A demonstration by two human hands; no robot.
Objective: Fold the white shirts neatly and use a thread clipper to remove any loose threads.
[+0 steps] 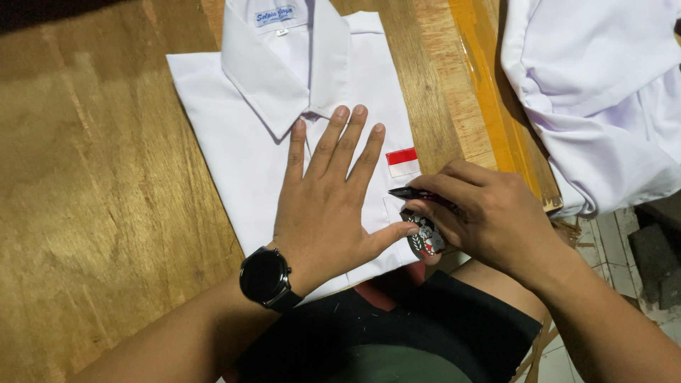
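Observation:
A folded white collared shirt lies on a wooden table. A small red-and-white patch is sewn above its chest pocket. My left hand presses flat on the shirt front, fingers spread, with a black wristwatch on the wrist. My right hand grips a dark pen-like tool whose tip points left at the pocket edge. Under the same hand is an oval black embroidered badge, touching the shirt's lower right edge.
A pile of white cloth lies at the upper right, over the table's edge. A yellow-orange strip runs along the table beside it. Tiled floor shows at the right. My dark-clothed lap is at the bottom.

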